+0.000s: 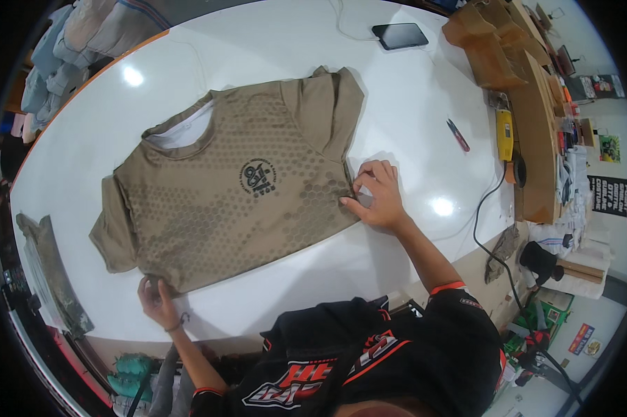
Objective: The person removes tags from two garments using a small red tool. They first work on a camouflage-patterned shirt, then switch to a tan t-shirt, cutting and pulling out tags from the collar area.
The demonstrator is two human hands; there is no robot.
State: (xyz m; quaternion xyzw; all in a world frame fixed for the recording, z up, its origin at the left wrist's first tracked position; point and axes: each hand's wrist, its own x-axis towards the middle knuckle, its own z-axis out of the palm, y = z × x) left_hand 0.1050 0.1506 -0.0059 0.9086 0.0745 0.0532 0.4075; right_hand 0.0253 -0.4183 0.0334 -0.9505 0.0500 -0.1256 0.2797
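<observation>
A brown short-sleeved jersey (230,187) with a hexagon pattern and a dark chest emblem lies spread on the white table (303,292), its collar towards the far left. The lower part seems folded under, leaving a straight near edge. At that edge's left end, my left hand (158,305) has thumb and fingers at the fabric by the left sleeve. My right hand (378,195) is at the right side below the other sleeve, thumb on the cloth and fingers curled at its edge. Whether either hand pinches the cloth is hard to tell.
A phone (400,36) with a cable lies at the far edge. Thread snips (458,135) rest right of the jersey. Cardboard boxes (540,146), a yellow tool (505,134) and its black cord line the right side. A folded camouflage garment (58,276) lies at left. Several people are in the background.
</observation>
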